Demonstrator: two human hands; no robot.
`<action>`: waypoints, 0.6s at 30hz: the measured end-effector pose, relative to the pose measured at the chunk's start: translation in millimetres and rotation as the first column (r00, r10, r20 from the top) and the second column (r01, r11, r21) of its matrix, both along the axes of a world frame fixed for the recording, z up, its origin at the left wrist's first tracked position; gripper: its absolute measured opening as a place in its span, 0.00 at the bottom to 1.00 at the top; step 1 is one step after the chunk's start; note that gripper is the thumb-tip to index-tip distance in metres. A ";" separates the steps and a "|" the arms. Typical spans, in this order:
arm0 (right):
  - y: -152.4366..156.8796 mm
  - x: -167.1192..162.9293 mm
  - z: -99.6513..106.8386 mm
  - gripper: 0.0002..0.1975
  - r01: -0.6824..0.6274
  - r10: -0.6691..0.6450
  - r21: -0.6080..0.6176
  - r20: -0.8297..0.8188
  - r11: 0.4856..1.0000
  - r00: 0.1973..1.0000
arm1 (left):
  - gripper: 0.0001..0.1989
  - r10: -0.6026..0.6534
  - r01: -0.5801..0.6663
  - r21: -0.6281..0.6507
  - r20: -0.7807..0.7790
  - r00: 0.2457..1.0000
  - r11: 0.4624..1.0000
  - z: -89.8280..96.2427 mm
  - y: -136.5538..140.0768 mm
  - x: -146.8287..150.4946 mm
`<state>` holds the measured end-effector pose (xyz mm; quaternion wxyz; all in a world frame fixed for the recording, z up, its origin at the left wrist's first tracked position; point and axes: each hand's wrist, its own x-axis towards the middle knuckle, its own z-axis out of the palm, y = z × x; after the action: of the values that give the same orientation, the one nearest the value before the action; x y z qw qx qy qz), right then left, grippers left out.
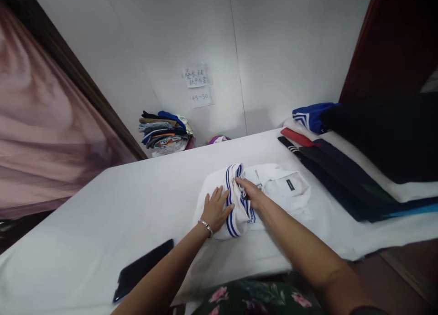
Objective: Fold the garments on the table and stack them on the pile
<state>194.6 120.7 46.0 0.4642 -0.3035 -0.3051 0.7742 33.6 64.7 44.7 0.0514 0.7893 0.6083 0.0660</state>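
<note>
A white shirt [294, 201] with blue stripes lies partly folded in front of me, its collar and dark neck label to the right. Its striped band stands up in a fold near the middle. My left hand [216, 209], a bracelet at its wrist, rests with fingers spread on the white cloth just left of the stripes. From the right, my right hand [248, 191] grips the folded band, thumb on top and the other fingers mostly hidden behind the cloth.
A dark phone or tablet [145, 269] lies at the front left of the white-covered table [85, 233]. Folded clothes [166, 132] are stacked beyond the back edge. Dark, red and blue garments [342, 169] are heaped on the right. A pink curtain [44, 123] hangs at left.
</note>
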 end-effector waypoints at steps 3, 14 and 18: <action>-8.8 9.3 10.0 0.21 0.028 -0.029 0.062 0.009 0.998 1.000 | 0.29 -0.064 0.064 0.015 0.002 0.998 0.998 4.9 3.0 13.6; 21.6 137.0 31.8 0.23 0.083 -0.117 0.101 0.402 0.991 0.908 | 0.36 -0.277 0.280 -0.015 0.114 0.954 0.960 33.3 48.3 121.1; 24.7 170.3 0.3 0.29 0.219 -0.287 0.186 0.639 0.958 0.714 | 0.37 -0.286 0.294 -0.186 0.070 0.956 0.937 -3.9 61.3 147.2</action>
<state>364.8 145.3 46.3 0.4420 -0.5730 -0.4418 0.5303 180.8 126.0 40.8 0.1502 0.8600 0.4876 0.0144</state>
